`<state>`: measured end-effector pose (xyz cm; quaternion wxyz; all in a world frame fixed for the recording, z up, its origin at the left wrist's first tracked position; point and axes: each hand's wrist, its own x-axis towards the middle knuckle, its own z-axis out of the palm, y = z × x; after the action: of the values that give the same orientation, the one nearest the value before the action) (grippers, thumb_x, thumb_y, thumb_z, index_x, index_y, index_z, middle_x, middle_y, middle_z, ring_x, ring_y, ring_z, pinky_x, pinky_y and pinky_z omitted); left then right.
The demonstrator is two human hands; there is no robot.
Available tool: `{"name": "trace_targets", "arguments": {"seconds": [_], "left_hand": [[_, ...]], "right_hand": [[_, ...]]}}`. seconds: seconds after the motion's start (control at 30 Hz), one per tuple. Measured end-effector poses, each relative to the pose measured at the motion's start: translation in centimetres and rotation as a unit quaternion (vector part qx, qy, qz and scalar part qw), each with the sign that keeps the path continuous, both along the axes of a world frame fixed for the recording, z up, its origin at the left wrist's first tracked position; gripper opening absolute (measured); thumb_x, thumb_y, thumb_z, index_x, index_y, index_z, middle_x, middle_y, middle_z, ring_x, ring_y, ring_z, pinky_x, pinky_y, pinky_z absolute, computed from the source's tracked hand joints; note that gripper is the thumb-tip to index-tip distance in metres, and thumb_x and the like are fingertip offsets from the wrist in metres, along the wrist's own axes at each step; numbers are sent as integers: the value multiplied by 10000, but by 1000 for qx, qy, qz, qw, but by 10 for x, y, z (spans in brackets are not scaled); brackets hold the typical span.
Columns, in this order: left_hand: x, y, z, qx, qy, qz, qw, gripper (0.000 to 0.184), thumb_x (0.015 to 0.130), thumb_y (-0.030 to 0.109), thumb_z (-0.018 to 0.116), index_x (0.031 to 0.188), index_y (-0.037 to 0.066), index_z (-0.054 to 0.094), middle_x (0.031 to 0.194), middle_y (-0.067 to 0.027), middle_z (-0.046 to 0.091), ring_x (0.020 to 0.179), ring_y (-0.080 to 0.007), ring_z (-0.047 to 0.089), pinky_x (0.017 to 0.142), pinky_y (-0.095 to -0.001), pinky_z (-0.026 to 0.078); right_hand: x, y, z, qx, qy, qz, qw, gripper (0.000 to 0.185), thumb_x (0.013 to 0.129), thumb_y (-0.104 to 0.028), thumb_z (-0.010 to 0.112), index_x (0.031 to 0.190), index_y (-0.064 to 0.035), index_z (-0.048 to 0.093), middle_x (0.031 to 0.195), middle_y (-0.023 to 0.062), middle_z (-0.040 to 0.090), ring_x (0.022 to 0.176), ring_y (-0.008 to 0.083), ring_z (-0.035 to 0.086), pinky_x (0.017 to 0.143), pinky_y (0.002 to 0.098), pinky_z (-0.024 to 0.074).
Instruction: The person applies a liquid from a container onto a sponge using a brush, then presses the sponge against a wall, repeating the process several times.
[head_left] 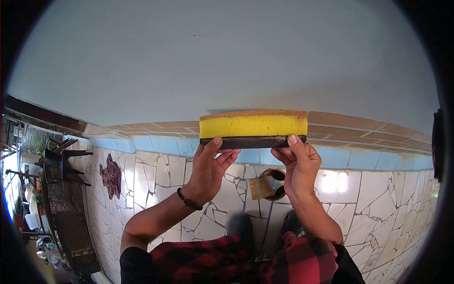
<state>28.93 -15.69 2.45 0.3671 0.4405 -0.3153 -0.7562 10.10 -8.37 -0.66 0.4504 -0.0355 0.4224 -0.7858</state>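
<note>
A long yellow sponge block (253,126) with a brownish top edge and a black strip along its bottom is held up level in front of the wall. My left hand (209,165) pinches its lower left end, thumb on the black strip. At the lower right end, my right hand (298,163) grips the same strip between thumb and fingers. Below the block, a brush with tan bristles (259,188) lies across a round container (275,182) on the floor.
The grey wall (227,61) has a band of brown tiles (350,122) above light blue tiles (331,157). A dark reddish cloth (111,176) lies on the white broken-tile floor (208,225). Dark furniture (68,213) and clutter stand at the far left.
</note>
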Motion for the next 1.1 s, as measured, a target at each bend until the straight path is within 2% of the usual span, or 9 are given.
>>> {"name": "trace_targets", "arguments": {"seconds": [0.47,0.77,1.1], "left_hand": [[1,-2,-2,-12,-6,-8,1000,553,921,396,677,1274,57,418,1178,-141,550,1193,-258,548,1068,-392,420],[1,-2,-3,-7,-4,-6,1000,549,922,392,672,1273,59,414,1150,-139,558,1174,-256,559,1059,-381,424],[0,-2,-2,-5,-7,4,1000,505,926,375,669,1245,57,440,1119,-123,580,1137,-251,581,1052,-380,431]], "right_hand": [[0,1,3,1,-7,6,1000,457,867,-124,763,597,-167,397,686,72,623,651,137,667,677,352,640],[-1,1,2,0,-14,4,1000,469,858,-120,773,596,-165,387,659,49,586,641,142,660,679,354,639],[0,2,0,-9,-12,2,1000,470,853,-113,776,595,-163,387,717,96,639,672,157,677,683,361,647]]}}
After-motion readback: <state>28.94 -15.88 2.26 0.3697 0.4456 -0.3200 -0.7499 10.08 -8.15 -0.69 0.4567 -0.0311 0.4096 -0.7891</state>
